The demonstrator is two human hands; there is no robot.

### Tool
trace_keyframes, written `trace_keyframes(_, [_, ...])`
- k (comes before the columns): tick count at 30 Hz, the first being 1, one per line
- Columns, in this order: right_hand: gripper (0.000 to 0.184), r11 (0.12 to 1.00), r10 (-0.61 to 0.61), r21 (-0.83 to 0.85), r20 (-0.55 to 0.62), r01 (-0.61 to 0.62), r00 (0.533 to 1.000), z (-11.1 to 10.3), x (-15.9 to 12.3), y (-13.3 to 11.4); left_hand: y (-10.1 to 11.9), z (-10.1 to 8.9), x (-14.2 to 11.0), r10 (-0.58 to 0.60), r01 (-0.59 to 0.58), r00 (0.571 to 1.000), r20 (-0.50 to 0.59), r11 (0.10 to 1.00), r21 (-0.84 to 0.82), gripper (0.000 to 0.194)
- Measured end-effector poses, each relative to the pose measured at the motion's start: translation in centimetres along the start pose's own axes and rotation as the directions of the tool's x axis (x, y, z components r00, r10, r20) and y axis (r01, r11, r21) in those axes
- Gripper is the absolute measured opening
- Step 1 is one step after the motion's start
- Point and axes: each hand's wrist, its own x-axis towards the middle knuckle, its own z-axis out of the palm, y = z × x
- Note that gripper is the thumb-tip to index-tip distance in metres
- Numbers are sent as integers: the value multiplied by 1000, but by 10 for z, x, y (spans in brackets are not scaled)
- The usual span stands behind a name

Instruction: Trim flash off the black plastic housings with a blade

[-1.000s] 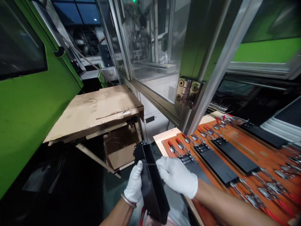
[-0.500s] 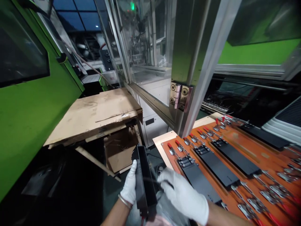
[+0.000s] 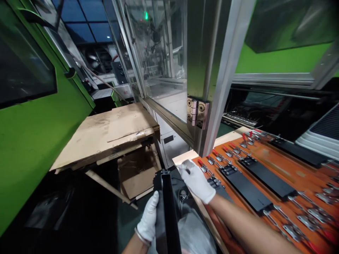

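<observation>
Head view: black channel [image 3: 165, 211] gripped by left hand [image 3: 148, 217], right hand [image 3: 196, 181] held open

Narrowly curled fingers [image 3: 152, 206] of the left hand are closed around the channel's near side. Wide-spread fingers [image 3: 185, 167] of the right hand are held just beside its far end, with nothing clearly gripped. The channel's long axis is tilted slightly from upright, its far end pointed toward the near corner of the orange fixture board [image 3: 280, 160]. The channel is kept just left of that board, and the left hand is the nearer.

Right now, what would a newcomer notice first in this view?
The orange fixture board at lower right catches the eye, with black plates lined up between red-handled toggle clamps. At bottom centre, the white-gloved left hand grips a long black channel, and bright green machine panels fill the left.
</observation>
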Motion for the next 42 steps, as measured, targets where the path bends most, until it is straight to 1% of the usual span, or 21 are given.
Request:
trace_keyframes(3, [19, 996, -82, 50, 192, 74, 978, 0, -37, -23, 13, 5, -2, -76, 73, 995, -60, 995, -63, 45])
trace_keyframes(5, [17, 993, -113, 52, 370, 101, 922, 0, -62, -35, 17, 5, -1, -107, 104, 994, -39, 992, -76, 48])
trace_keyframes(7, [17, 992, -122, 23, 466, 126, 876, 2, -69, -38, 16, 2, 0, -102, 103, 995, 17, 992, -75, 49])
trace_keyframes(8, [17, 990, -133, 14, 457, 142, 880, 2, -65, -35, 14, 0, 1, -87, 90, 995, 45, 993, -73, 48])
trace_keyframes(9, [18, 989, -139, 3, 407, 151, 903, 3, -56, -31, 12, -1, 1, -73, 78, 995, 67, 995, -68, 47])
trace_keyframes(12, [22, 990, -130, -34, 136, 136, 982, 2, -15, -13, 5, -4, 0, -96, 99, 991, 88, 995, -30, 46])
trace_keyframes(14, [23, 993, -106, -54, 52, 109, 993, -1, 2, -9, 4, -3, 0, -133, 135, 988, 83, 991, -12, 45])
trace_keyframes(15, [23, 993, -106, -52, 50, 108, 993, -3, 2, -11, 4, -3, -1, -146, 148, 986, 81, 989, -14, 45])
trace_keyframes(17, [21, 988, -151, -19, 129, 155, 980, -5, -12, -21, 7, -1, 0, -167, 170, 983, 78, 985, -33, 45])
trace_keyframes(19, [19, 980, -195, 23, 291, 197, 937, -4, -39, -34, 10, 0, 2, -181, 187, 979, 90, 980, -67, 45])
trace_keyframes(21, [17, 983, -170, 21, 444, 180, 880, -1, -62, -41, 11, 2, 2, -179, 190, 977, 113, 977, -100, 44])
trace_keyframes(22, [17, 986, -154, 11, 480, 169, 864, 0, -66, -40, 11, 2, 2, -169, 182, 978, 121, 977, -108, 42])
trace_keyframes(23, [17, 987, -141, -2, 472, 161, 870, 1, -66, -37, 9, 3, 1, -155, 169, 980, 123, 980, -109, 40])
trace_keyframes(24, [17, 987, -136, -15, 425, 157, 895, 1, -60, -32, 8, 3, 0, -142, 154, 983, 118, 983, -100, 39])
trace_keyframes(27, [21, 992, -99, -66, 148, 110, 984, -1, -25, -8, 1, 2, -4, -146, 149, 986, 85, 988, -31, 40])
trace_keyframes(29, [21, 995, -53, -79, 30, 55, 998, -5, -7, 3, -1, 1, -6, -180, 180, 981, 73, 984, 9, 43])
trace_keyframes(30, [20, 997, -40, -72, 13, 41, 999, -7, -4, 5, -1, 1, -6, -196, 196, 978, 74, 981, 18, 46])
trace_keyframes(33, [17, 998, -48, -26, 72, 50, 996, -13, -13, 0, 2, 1, -4, -210, 212, 974, 89, 977, -10, 50])
trace_keyframes(36, [17, 990, -133, 65, 158, 125, 978, -17, -30, -11, 3, 1, 1, -187, 192, 979, 80, 979, -62, 44])
trace_keyframes(38, [16, 984, -160, 102, 173, 144, 972, -19, -35, -14, 3, 0, 3, -185, 191, 979, 82, 979, -73, 41])
trace_keyframes(42, [18, 995, -76, 78, 172, 63, 982, -21, -30, -10, 0, 0, 3, -202, 209, 972, 118, 977, -46, 43])
